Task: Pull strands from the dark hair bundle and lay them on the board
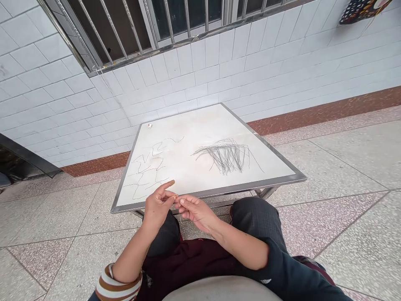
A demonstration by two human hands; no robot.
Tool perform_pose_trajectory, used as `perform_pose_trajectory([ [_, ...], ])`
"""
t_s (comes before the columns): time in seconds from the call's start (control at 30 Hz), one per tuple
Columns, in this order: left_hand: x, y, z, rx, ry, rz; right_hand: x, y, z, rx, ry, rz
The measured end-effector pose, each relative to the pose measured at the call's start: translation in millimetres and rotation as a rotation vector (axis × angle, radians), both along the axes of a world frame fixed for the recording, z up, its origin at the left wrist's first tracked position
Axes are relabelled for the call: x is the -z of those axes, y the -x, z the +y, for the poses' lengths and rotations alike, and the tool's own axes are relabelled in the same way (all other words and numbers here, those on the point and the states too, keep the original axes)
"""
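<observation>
My left hand (159, 205) and my right hand (196, 212) meet just in front of the table's near edge, above my lap. Fingertips of both are pinched together around a thin strand (180, 218), which hangs a little below them. Whether it is wire or thread I cannot tell. One left finger points away, clear of the pinch. A small orange-brown spot shows between the fingertips, too small to name. Beyond my right hand, a bundle of thin dark strands (230, 154) lies on the tabletop. Several bent single strands (147, 170) are spread out at the left.
The white table (188, 167) has a metal rim and stands against a tiled wall (188, 79). A small white-and-red object (150, 126) lies at its far left corner. Above is a barred window (175, 21). A patterned item (363, 10) hangs at the upper right.
</observation>
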State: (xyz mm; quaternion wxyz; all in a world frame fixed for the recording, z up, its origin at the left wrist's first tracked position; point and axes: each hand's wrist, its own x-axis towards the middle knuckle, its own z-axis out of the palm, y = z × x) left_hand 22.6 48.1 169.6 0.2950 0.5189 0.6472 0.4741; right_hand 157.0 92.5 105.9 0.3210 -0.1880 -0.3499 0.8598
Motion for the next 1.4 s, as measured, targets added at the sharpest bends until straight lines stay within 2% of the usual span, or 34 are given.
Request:
perform_pose_trajectory([
  [0.1, -1.8, 8, -1, -0.056, -0.002, 0.085, 5.3, -3, 3, 0.038, -0.016, 0.028],
  [0.17, -1.9, 14, -2, -0.108, 0.000, 0.162, 9.4, -7, 4, 0.084, -0.113, -0.036],
  [0.3, 1.2, 24, -1, -0.185, 0.026, 0.337, 15.3, -11, 3, -0.033, -0.336, -0.191],
  [0.43, 11.4, 29, 5, -0.214, 0.047, 0.421, 22.4, -6, 1, -0.060, -0.289, -0.212],
  [0.67, 30.7, 33, 30, -0.157, 0.020, 0.402, 35.4, 1, 11, 0.124, -0.106, -0.174],
  [0.83, 22.4, 41, 55, -0.153, -0.088, 0.407, 36.3, 2, 36, 0.252, -0.091, -0.207],
  [0.9, 17.4, 43, 57, -0.173, -0.143, 0.411, 36.7, 5, 53, 0.289, -0.093, -0.251],
  [0.97, 18.3, 43, 49, -0.187, -0.191, 0.393, 37.8, 8, 72, 0.309, -0.099, -0.286],
  [1.07, 39.8, 34, 21, -0.180, -0.243, 0.301, 41.0, 15, 102, 0.330, -0.100, -0.349],
  [1.23, 107.0, 11, -28, -0.074, -0.153, 0.254, 45.9, 37, 140, 0.352, -0.100, -0.437],
  [1.3, 125.8, 9, -35, 0.027, -0.144, 0.317, 45.1, 49, 150, 0.362, -0.101, -0.454],
  [1.4, 138.8, 16, -33, 0.085, -0.146, 0.397, 40.6, 69, 163, 0.388, -0.100, -0.467],
])
